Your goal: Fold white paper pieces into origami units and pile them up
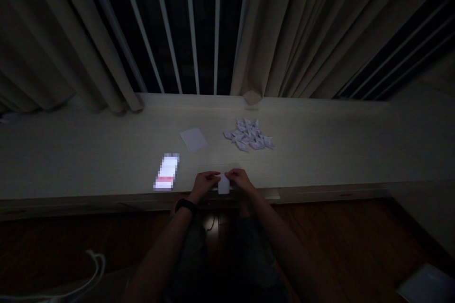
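Between my two hands, at the front edge of the pale sill, is a small folded piece of white paper (223, 184). My left hand (206, 183) pinches its left side, and a dark band circles that wrist. On the opposite side, my right hand (240, 179) grips the upper right edge of the paper between thumb and fingers. Beyond them lies a flat stack of square white paper (194, 139). To its right is a heap of folded paper pieces (249, 135) with pointed ends. The dim light hides the fine folds.
A lit phone (167, 172), its screen blurred out, lies left of my hands on the long sill (320, 156). Beige curtains (284, 33) and a barred dark window (177, 23) stand behind. A white cable (95, 265) is at lower left, above the wooden floor (337, 236).
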Demonstrator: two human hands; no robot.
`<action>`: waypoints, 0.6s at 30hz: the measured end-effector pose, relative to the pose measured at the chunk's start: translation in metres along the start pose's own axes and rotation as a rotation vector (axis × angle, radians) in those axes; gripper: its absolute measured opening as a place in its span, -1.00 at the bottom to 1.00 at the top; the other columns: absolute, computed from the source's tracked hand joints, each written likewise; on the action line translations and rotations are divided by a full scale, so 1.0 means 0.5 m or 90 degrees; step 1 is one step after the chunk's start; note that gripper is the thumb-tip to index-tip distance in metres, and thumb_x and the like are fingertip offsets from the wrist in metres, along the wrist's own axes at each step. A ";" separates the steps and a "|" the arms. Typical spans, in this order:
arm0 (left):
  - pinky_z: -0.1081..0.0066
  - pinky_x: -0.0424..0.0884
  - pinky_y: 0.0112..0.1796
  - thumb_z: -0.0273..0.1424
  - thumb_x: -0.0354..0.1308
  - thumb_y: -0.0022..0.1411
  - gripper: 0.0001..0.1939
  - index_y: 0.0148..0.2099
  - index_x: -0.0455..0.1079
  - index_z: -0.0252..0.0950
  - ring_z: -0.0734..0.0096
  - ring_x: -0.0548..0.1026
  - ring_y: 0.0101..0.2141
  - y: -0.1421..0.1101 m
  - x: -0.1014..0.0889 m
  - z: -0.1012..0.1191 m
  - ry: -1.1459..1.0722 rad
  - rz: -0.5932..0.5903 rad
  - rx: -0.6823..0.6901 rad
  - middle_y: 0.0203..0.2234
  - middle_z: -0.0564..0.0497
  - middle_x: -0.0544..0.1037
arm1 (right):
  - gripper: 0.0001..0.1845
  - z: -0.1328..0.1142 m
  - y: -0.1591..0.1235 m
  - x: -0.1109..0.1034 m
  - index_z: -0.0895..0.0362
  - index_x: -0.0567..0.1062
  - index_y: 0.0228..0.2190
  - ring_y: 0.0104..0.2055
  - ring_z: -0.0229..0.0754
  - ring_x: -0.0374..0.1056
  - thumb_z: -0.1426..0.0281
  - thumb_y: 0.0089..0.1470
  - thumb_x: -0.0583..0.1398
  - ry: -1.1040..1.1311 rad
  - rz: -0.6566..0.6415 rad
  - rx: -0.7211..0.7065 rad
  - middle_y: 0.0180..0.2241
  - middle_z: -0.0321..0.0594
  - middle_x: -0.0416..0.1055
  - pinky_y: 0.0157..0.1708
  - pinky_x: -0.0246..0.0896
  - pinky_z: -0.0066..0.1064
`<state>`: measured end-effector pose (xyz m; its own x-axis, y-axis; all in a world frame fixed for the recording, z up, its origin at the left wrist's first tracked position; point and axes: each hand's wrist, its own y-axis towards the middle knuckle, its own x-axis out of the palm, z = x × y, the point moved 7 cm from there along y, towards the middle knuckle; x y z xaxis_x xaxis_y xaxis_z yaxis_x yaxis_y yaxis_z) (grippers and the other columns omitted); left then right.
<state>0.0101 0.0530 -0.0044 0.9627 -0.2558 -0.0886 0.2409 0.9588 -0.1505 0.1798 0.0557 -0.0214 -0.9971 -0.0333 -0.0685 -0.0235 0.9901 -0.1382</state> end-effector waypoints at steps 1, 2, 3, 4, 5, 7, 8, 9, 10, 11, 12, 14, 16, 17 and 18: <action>0.40 0.48 -0.37 -0.25 0.32 -0.05 -0.55 -0.13 0.51 -0.42 0.33 0.55 -0.43 0.000 -0.001 0.000 0.006 0.005 0.001 -0.43 -0.12 0.61 | -0.66 0.000 0.000 -0.001 0.18 0.47 -0.62 -0.59 -0.30 0.19 0.13 -0.26 0.30 -0.002 -0.001 0.002 -0.65 -0.30 0.35 -0.54 0.08 -0.45; 0.40 0.48 -0.37 -0.25 0.32 -0.05 -0.56 -0.14 0.52 -0.42 0.33 0.55 -0.43 0.000 -0.002 -0.001 0.012 0.009 0.001 -0.43 -0.12 0.61 | -0.66 -0.001 0.000 -0.001 0.18 0.47 -0.62 -0.58 -0.30 0.20 0.14 -0.26 0.30 -0.003 -0.002 0.005 -0.65 -0.30 0.36 -0.53 0.09 -0.45; 0.39 0.48 -0.37 -0.25 0.32 -0.04 -0.58 -0.15 0.52 -0.41 0.32 0.55 -0.42 0.001 -0.002 -0.002 0.017 0.012 0.002 -0.42 -0.12 0.61 | -0.67 -0.001 -0.001 -0.001 0.18 0.48 -0.62 -0.58 -0.30 0.20 0.14 -0.26 0.30 -0.004 -0.004 0.008 -0.65 -0.29 0.36 -0.53 0.10 -0.46; 0.39 0.48 -0.37 -0.24 0.32 -0.04 -0.59 -0.17 0.53 -0.40 0.32 0.55 -0.42 0.001 -0.002 -0.003 0.021 0.016 0.003 -0.41 -0.12 0.61 | -0.67 -0.001 -0.002 -0.001 0.18 0.48 -0.62 -0.58 -0.29 0.21 0.15 -0.26 0.30 -0.004 -0.006 0.012 -0.65 -0.29 0.37 -0.53 0.10 -0.46; 0.39 0.49 -0.37 -0.23 0.31 -0.03 -0.62 -0.20 0.54 -0.40 0.31 0.55 -0.41 0.002 -0.002 -0.003 0.023 0.020 0.004 -0.40 -0.12 0.62 | -0.68 -0.001 -0.003 0.000 0.18 0.49 -0.62 -0.57 -0.29 0.22 0.15 -0.26 0.30 -0.002 -0.007 0.014 -0.64 -0.28 0.37 -0.54 0.10 -0.46; 0.38 0.50 -0.35 -0.22 0.31 -0.03 -0.66 -0.25 0.55 -0.39 0.31 0.55 -0.39 0.002 -0.002 -0.001 0.023 0.027 0.004 -0.38 -0.12 0.62 | -0.67 -0.003 -0.004 0.002 0.19 0.49 -0.61 -0.57 -0.29 0.22 0.15 -0.27 0.30 0.003 -0.009 0.015 -0.64 -0.27 0.38 -0.54 0.10 -0.46; 0.38 0.50 -0.34 -0.23 0.32 -0.03 -0.67 -0.27 0.55 -0.38 0.30 0.55 -0.39 0.001 -0.003 0.001 0.020 0.033 0.000 -0.38 -0.11 0.62 | -0.67 -0.004 -0.005 0.003 0.19 0.50 -0.61 -0.57 -0.29 0.23 0.15 -0.27 0.31 0.008 -0.010 0.015 -0.63 -0.27 0.39 -0.54 0.11 -0.46; 0.38 0.50 -0.34 -0.24 0.32 -0.04 -0.68 -0.29 0.55 -0.38 0.30 0.56 -0.38 0.000 -0.004 0.003 0.015 0.042 -0.006 -0.38 -0.11 0.62 | -0.67 -0.005 -0.006 0.004 0.19 0.50 -0.60 -0.57 -0.29 0.23 0.15 -0.27 0.31 0.015 -0.012 0.015 -0.63 -0.26 0.39 -0.54 0.11 -0.46; 0.37 0.51 -0.34 -0.25 0.33 -0.04 -0.69 -0.30 0.55 -0.38 0.29 0.56 -0.38 -0.002 -0.005 0.006 0.009 0.051 -0.012 -0.39 -0.11 0.62 | -0.66 -0.006 -0.007 0.005 0.19 0.50 -0.59 -0.56 -0.29 0.23 0.14 -0.26 0.31 0.024 -0.015 0.017 -0.62 -0.26 0.40 -0.53 0.12 -0.46; 0.37 0.51 -0.33 -0.26 0.34 -0.05 -0.70 -0.30 0.55 -0.38 0.29 0.56 -0.38 -0.003 -0.006 0.009 0.002 0.060 -0.018 -0.40 -0.11 0.62 | -0.65 -0.007 -0.007 0.007 0.19 0.51 -0.58 -0.56 -0.29 0.24 0.13 -0.26 0.31 0.034 -0.019 0.018 -0.61 -0.25 0.41 -0.53 0.13 -0.46; 0.37 0.51 -0.33 -0.26 0.34 -0.05 -0.70 -0.30 0.55 -0.38 0.28 0.56 -0.38 -0.005 -0.008 0.012 -0.005 0.069 -0.023 -0.40 -0.11 0.62 | -0.64 -0.008 -0.008 0.008 0.19 0.51 -0.58 -0.56 -0.29 0.24 0.11 -0.26 0.31 0.043 -0.023 0.022 -0.61 -0.25 0.41 -0.53 0.14 -0.46; 0.35 0.52 -0.33 -0.27 0.35 -0.07 -0.69 -0.30 0.55 -0.39 0.28 0.56 -0.38 -0.008 -0.010 0.018 -0.018 0.081 -0.028 -0.40 -0.11 0.62 | -0.61 -0.007 -0.008 0.009 0.19 0.50 -0.59 -0.57 -0.28 0.25 0.09 -0.27 0.32 0.060 -0.028 0.031 -0.62 -0.26 0.40 -0.52 0.17 -0.45; 0.34 0.52 -0.33 -0.28 0.37 -0.09 -0.68 -0.30 0.55 -0.40 0.27 0.56 -0.38 -0.009 -0.010 0.021 -0.025 0.082 -0.032 -0.40 -0.12 0.62 | -0.60 -0.003 -0.008 0.008 0.19 0.48 -0.62 -0.57 -0.28 0.26 0.08 -0.30 0.33 0.071 -0.029 0.042 -0.64 -0.28 0.39 -0.52 0.19 -0.44; 0.34 0.52 -0.33 -0.28 0.37 -0.09 -0.69 -0.31 0.55 -0.40 0.27 0.56 -0.38 -0.010 -0.010 0.021 -0.026 0.082 -0.032 -0.40 -0.12 0.62 | -0.60 -0.001 -0.008 0.009 0.19 0.47 -0.63 -0.58 -0.28 0.26 0.09 -0.32 0.34 0.076 -0.028 0.048 -0.64 -0.28 0.38 -0.52 0.20 -0.43; 0.35 0.52 -0.33 -0.29 0.37 -0.10 -0.69 -0.31 0.55 -0.40 0.27 0.56 -0.39 -0.010 -0.010 0.021 -0.026 0.082 -0.032 -0.40 -0.12 0.62 | -0.60 0.001 -0.008 0.008 0.19 0.47 -0.63 -0.58 -0.28 0.27 0.09 -0.33 0.34 0.084 -0.025 0.053 -0.65 -0.29 0.38 -0.52 0.21 -0.42</action>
<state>0.0054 0.0508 0.0071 0.9896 -0.1253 -0.0710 0.1099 0.9757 -0.1894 0.1758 0.0516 -0.0216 -0.9966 -0.0475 0.0676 -0.0613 0.9735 -0.2202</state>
